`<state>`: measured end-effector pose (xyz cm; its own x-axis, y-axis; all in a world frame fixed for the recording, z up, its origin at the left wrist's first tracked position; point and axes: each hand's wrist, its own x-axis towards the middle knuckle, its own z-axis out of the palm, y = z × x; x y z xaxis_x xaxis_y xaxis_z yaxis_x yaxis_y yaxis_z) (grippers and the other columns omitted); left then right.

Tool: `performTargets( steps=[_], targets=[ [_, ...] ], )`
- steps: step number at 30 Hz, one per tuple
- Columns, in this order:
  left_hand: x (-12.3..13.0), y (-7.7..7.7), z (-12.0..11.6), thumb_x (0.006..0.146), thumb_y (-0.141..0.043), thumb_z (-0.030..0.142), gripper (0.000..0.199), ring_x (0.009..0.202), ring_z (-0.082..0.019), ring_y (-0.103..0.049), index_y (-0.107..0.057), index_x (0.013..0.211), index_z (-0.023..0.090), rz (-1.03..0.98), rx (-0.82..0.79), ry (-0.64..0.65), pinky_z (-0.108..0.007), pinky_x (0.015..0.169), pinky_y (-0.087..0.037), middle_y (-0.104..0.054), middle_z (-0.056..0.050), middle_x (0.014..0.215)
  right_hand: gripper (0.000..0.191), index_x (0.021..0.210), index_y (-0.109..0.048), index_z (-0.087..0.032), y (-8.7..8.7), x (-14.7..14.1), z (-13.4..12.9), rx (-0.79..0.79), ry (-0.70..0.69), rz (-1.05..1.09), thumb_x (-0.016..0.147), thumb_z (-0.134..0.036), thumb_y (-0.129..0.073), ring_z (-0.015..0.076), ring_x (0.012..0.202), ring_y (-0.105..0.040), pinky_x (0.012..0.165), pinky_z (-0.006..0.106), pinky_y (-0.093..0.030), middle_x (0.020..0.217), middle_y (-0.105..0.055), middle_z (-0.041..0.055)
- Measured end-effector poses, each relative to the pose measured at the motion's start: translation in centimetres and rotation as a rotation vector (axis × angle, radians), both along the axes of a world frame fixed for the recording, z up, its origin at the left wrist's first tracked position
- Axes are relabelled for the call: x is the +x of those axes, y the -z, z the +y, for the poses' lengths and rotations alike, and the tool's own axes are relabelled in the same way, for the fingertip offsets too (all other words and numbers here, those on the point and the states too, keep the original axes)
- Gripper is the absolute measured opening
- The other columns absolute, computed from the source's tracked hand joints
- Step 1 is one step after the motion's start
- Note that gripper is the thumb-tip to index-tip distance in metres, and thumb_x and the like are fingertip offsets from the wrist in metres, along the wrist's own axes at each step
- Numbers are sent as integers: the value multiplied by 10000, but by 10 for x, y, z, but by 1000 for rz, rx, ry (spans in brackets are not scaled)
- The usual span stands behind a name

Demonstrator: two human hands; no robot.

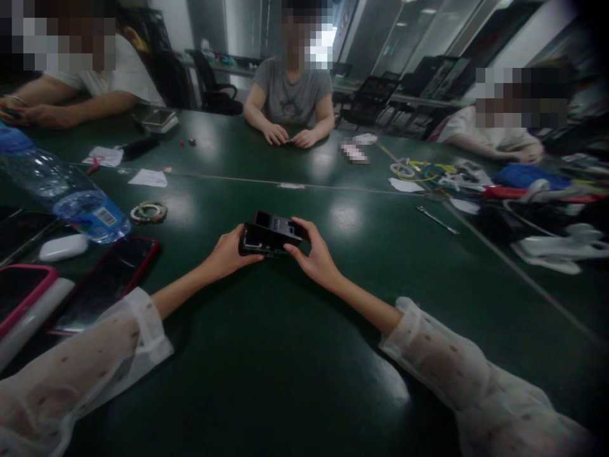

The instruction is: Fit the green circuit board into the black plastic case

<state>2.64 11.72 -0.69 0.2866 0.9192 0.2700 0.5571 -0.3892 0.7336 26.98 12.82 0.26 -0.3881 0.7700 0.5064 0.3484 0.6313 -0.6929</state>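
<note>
Between my two hands is a small black electronic device [276,230], a box-like casing with what looks like a circuit board along its underside. My left hand [233,247] grips its left end, thumb along the near lower edge and fingers behind. On the right end, my right hand [311,251] has its thumb on the near side and its fingers over the far side. The casing appears tilted relative to the board below; whether they are joined I cannot tell. Exact details of the device are too small and dark to make out.
On the green table [266,355], a water bottle [71,190], a beaded bracelet [148,212], a white case [63,247] and a red-edged phone [107,279] lie left. To the right are a metal wrench-like tool [438,220] and tangled cables [423,170]. Several people sit around the table.
</note>
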Motion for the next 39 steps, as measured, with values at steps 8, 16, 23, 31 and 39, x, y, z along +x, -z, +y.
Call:
performTargets(
  steps=[8,16,23,31,39],
  targets=[
    [0,3,1,694,-765,371,627,1082,-297,-620,-475,1221,194,-22,-15,-8,-493,922,-500,-620,-124,1178,521,1354,-378,-270,-3,0,-3,-7,-44,-18,890,-428,-555,260,1179,-530,1013,468,-464,1292,-503,105],
    [-1,5,0,661,-792,400,822,1225,-328,-513,-373,1345,220,-47,-12,-27,-541,1014,-402,-527,-149,1320,533,1349,-379,-259,0,0,-1,9,-100,-84,873,-364,-594,262,1158,-531,991,477,-466,1259,-512,109],
    [-2,-1,-2,650,-793,444,986,1239,-340,-486,-234,1442,262,-48,-48,9,-562,1033,-347,-521,-138,1307,530,1318,-400,-243,3,1,4,-55,-176,-187,845,-275,-636,248,1138,-548,976,492,-479,1235,-527,96],
    [-3,-1,-3,642,-792,496,955,1121,-327,-541,-305,1427,255,-7,-54,13,-554,972,-379,-573,-130,1204,551,1285,-421,-248,4,2,5,22,-196,-160,801,-214,-683,251,1120,-536,963,499,-481,1195,-518,86],
    [-2,-8,-6,678,-723,594,924,1090,-328,-542,-314,1434,254,48,-68,30,-527,958,-379,-573,-133,1205,537,1262,-422,-262,1,2,4,35,-200,-170,796,-213,-683,261,1114,-525,948,505,-483,1193,-501,89]
  ],
)
